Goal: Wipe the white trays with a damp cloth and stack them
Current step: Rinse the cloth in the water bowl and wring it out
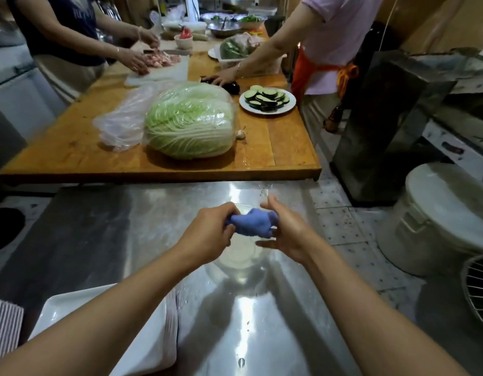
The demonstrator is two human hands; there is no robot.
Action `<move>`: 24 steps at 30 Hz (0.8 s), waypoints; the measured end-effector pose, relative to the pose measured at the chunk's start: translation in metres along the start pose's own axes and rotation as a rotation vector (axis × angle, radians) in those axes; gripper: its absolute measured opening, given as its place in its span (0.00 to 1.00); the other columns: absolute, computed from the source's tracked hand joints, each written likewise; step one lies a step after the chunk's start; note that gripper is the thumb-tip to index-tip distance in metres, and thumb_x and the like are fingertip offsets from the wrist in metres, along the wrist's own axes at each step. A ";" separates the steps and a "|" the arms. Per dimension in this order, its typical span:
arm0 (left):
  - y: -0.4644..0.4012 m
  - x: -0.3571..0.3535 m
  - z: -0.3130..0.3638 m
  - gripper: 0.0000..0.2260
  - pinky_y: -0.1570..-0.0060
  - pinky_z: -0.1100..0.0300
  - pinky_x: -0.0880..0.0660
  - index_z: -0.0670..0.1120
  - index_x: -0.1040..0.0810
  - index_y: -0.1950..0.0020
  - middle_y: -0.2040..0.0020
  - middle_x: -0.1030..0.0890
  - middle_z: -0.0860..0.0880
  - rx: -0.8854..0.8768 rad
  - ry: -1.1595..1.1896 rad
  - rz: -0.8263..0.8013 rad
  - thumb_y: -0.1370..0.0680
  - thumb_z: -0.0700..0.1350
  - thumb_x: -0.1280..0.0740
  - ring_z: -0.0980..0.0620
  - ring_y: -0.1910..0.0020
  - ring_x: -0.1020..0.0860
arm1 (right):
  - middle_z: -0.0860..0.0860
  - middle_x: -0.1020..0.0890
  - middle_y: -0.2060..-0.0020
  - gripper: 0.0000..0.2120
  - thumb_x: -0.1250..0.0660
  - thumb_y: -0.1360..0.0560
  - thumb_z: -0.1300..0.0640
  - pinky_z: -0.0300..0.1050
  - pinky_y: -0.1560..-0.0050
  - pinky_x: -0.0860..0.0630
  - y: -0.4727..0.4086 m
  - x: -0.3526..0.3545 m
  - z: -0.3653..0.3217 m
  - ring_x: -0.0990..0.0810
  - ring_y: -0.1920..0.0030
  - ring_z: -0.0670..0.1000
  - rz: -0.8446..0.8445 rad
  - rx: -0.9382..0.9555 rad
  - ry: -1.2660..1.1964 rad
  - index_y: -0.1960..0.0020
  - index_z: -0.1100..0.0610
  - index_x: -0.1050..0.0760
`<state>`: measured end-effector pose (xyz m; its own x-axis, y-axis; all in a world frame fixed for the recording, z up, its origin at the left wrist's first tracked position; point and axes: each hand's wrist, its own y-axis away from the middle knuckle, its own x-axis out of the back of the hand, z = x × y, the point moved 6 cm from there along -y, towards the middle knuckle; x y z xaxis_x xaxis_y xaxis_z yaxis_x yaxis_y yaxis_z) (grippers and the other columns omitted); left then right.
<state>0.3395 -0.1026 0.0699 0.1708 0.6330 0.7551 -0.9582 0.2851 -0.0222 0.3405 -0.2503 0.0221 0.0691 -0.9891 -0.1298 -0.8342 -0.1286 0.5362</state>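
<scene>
1. Stainless steel counter (262,335) fills the near ground, wet with scattered drops, and a stack of white trays (153,346) sits at its near left edge, partly under the person's left forearm.
2. Just beyond, both hands meet over a clear bowl (243,256) that stands on the steel. The left hand (210,230) grips one end of the blue cloth (252,222) with curled fingers. The right hand (285,232) holds the other end against its palm, its fingers looser and partly spread.
3. By the look of it, the cloth is being wrung over the bowl, so the step in hand is preparing the damp cloth; no tray is being wiped yet.
4. Next, one hand should probably carry the cloth back to the top tray while the other steadies it.
5. Farther off, a wooden table (289,156) bears a wrapped cabbage (188,120) and a plate of sliced eggplant (267,100), where two other people prepare food.
</scene>
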 end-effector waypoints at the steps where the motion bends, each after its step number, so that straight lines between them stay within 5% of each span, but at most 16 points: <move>1: 0.002 0.000 0.006 0.05 0.63 0.59 0.27 0.46 0.25 0.50 0.62 0.22 0.49 -0.095 -0.128 0.023 0.23 0.36 0.36 0.49 0.62 0.23 | 0.58 0.20 0.46 0.24 0.48 0.23 0.35 0.51 0.54 0.21 -0.004 -0.006 0.008 0.19 0.50 0.57 -0.097 -0.114 -0.018 0.46 0.52 0.25; 4: 0.001 -0.010 0.010 0.10 0.56 0.53 0.27 0.46 0.28 0.44 0.50 0.24 0.47 -0.229 -0.453 -0.006 0.23 0.36 0.37 0.45 0.56 0.25 | 0.58 0.16 0.58 0.35 0.53 0.27 0.27 0.40 0.67 0.25 -0.011 -0.016 0.022 0.19 0.66 0.52 -0.266 -0.315 -0.076 0.50 0.55 0.22; 7: -0.004 -0.016 0.000 0.08 0.60 0.54 0.30 0.46 0.31 0.45 0.50 0.27 0.47 -0.211 -0.530 -0.034 0.22 0.37 0.40 0.45 0.58 0.27 | 0.55 0.22 0.71 0.24 0.46 0.23 0.36 0.36 0.76 0.37 -0.025 -0.015 0.017 0.32 0.77 0.46 -0.132 -0.205 0.111 0.56 0.57 0.28; 11: -0.015 -0.022 -0.020 0.05 0.63 0.56 0.35 0.44 0.29 0.49 0.55 0.25 0.48 -0.029 -0.230 -0.088 0.20 0.45 0.41 0.47 0.59 0.28 | 0.55 0.31 0.71 0.14 0.41 0.22 0.52 0.39 0.74 0.40 -0.044 -0.017 -0.003 0.36 0.74 0.49 0.101 0.128 0.361 0.63 0.58 0.30; 16: -0.031 -0.029 -0.040 0.14 0.71 0.61 0.38 0.43 0.24 0.60 0.67 0.29 0.49 0.189 0.098 -0.193 0.19 0.48 0.42 0.52 0.68 0.33 | 0.56 0.31 0.68 0.14 0.41 0.22 0.56 0.45 0.68 0.39 -0.055 -0.020 -0.008 0.35 0.67 0.52 0.245 0.366 0.553 0.64 0.60 0.31; 20: -0.027 -0.046 -0.060 0.19 0.79 0.66 0.45 0.41 0.24 0.61 0.74 0.40 0.50 0.518 0.594 -0.311 0.18 0.49 0.45 0.55 0.78 0.43 | 0.53 0.31 0.70 0.13 0.42 0.21 0.56 0.37 0.69 0.38 -0.062 -0.025 -0.004 0.34 0.68 0.51 0.300 0.495 0.719 0.63 0.60 0.31; 24: -0.024 -0.056 -0.067 0.21 0.83 0.69 0.47 0.41 0.28 0.63 0.79 0.39 0.52 0.765 0.800 -0.348 0.18 0.53 0.46 0.57 0.83 0.44 | 0.60 0.25 0.63 0.11 0.43 0.21 0.61 0.48 0.63 0.35 -0.064 -0.032 -0.007 0.28 0.64 0.59 0.309 0.663 0.907 0.59 0.63 0.26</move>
<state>0.3686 -0.0971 -0.0155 0.2864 0.9581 0.0064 -0.6728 0.1964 0.7132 0.3955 -0.2104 -0.0027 -0.0449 -0.6947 0.7179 -0.9879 -0.0758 -0.1351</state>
